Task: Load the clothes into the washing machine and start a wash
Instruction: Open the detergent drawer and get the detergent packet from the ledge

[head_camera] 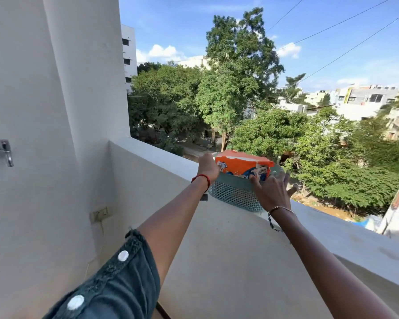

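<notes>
Your left arm is wearing a dark teal denim sleeve, rolled back, frayed at the cuff, carrying two round white buttons. Your left wrist is wearing a red thread band. Your right wrist is wearing a thin beaded bracelet and trailing a dark knotted cord.

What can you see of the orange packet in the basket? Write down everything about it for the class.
The orange packet looks like a soft plastic pouch, bright orange with white and blue printing too blurred to read. It stands in a pale blue mesh basket on the balcony wall, its top rising above the rim and slanting down to the right. The left hand is at its left end; the right hand is spread open in front of the basket.
</notes>
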### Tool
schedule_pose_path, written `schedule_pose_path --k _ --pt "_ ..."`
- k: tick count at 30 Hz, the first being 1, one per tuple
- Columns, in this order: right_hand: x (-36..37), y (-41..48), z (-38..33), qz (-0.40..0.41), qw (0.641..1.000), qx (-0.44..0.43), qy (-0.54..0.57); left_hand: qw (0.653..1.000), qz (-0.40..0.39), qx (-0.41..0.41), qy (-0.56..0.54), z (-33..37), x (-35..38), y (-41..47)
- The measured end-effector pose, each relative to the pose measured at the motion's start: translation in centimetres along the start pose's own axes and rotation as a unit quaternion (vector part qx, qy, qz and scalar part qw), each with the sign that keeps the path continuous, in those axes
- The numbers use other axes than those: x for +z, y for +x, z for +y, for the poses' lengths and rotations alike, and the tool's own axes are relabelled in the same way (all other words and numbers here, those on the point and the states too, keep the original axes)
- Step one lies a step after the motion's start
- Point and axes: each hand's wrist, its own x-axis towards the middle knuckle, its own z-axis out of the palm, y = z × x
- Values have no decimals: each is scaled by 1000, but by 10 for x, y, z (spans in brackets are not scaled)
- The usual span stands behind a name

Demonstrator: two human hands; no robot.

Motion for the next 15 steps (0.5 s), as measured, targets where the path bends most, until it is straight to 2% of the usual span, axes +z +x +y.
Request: schedule_pose_path --k 9,11,15 --pt "-5 -58 -53 92 991 -15 94 998 41 0 -53 -27 -52 -50" --pt "-2 -86 -76 89 987 -39 128 995 52 2 -85 -41 -73 -72" --pt "20 -164 -130 28 973 -106 205 987 98 5 -124 -78 -130 -142"
